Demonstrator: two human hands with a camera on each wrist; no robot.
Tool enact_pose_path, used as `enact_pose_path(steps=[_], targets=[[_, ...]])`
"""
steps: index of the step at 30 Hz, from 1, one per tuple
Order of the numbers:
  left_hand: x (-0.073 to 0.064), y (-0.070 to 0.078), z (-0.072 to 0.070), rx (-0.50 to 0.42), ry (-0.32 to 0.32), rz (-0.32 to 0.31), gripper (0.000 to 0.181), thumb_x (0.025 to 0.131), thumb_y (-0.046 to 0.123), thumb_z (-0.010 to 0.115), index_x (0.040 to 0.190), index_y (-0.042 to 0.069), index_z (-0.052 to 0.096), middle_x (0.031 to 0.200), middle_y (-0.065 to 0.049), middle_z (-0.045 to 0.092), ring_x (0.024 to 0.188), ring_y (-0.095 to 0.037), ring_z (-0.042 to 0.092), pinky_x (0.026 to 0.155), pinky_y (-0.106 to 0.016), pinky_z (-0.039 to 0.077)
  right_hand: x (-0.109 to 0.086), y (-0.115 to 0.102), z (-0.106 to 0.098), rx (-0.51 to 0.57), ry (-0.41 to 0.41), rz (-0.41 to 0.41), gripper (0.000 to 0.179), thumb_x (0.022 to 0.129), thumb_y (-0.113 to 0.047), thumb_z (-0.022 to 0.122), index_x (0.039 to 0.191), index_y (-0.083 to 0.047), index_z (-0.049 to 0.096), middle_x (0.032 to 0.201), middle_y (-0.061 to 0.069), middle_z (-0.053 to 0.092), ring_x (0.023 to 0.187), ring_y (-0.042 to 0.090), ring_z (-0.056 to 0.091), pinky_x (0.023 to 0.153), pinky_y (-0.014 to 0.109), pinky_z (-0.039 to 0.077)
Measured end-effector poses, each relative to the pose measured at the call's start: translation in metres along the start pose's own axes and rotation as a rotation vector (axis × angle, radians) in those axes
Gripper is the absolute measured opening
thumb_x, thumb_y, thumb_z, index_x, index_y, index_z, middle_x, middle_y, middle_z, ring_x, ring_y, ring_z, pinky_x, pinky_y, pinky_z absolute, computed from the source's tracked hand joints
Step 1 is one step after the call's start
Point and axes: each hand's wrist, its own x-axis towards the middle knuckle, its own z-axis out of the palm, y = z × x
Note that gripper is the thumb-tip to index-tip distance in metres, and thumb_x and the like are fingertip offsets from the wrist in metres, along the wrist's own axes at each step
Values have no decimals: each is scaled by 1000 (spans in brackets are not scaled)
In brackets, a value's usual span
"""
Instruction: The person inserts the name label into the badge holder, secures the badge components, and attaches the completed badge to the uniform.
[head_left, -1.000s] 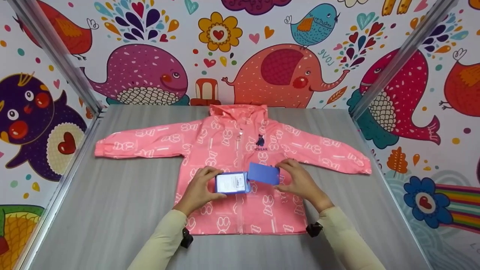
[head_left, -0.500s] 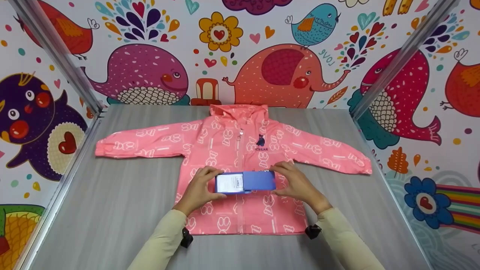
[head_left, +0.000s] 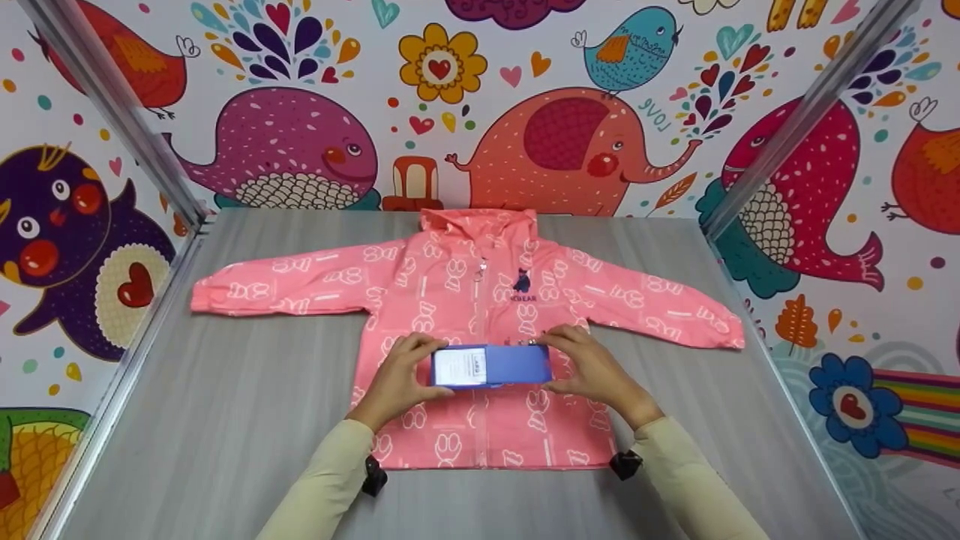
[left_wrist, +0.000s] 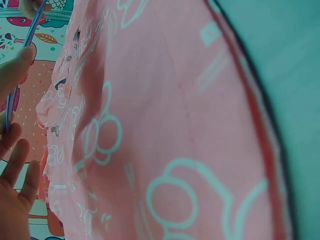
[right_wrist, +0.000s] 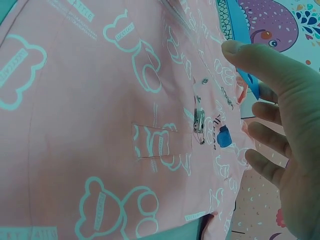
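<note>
Above the front of a pink hooded jacket (head_left: 450, 300), my left hand (head_left: 401, 371) pinches a flat blue card holder (head_left: 459, 367) showing a white printed face. My right hand (head_left: 589, 364) pinches a plain blue card (head_left: 521, 364) by its far end. The card's inner end overlaps the holder's right side, and the two line up in one strip. From the left wrist, the holder (left_wrist: 29, 32) appears edge-on between thumb and fingers. In the right wrist view the card (right_wrist: 252, 85) shows as a narrow blue edge behind the thumb.
The jacket lies spread with both sleeves out on a grey table (head_left: 262, 390). A small metal clip (right_wrist: 199, 120) shows by its chest print. Metal posts (head_left: 120, 112) stand at the corners, before patterned walls (head_left: 420, 45).
The blue card in my right hand was tilted and higher a second ago. It has come level and moved left against the holder. My left hand has stayed put.
</note>
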Motion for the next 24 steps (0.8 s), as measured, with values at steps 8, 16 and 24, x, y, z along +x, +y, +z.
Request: enact_pose_path(steps=[8,16,24], targets=[[0,1,0,11,-6,-2,77,63,27,93,133,15,63,122,0,59,116,-21,51,101,-45,51,0,0,-1,-2,6,6,74,67,-30,91,133,-19,61,129,2,59,119,23,55,100,46,53],[0,1,0,6,2,-1,75,63,26,93,132,14,64,122,0,60,115,-20,51,98,-44,52,0,0,-1,0,6,-5,75,66,-30,92,134,-15,62,128,3,59,119,23,55,101,48,51],[0,1,2,8,-5,-4,77,64,28,93,133,13,62,123,0,59,116,-21,50,100,-45,52,1,0,0,7,-28,31,74,69,-31,90,136,-18,60,132,3,58,123,24,55,103,47,51]])
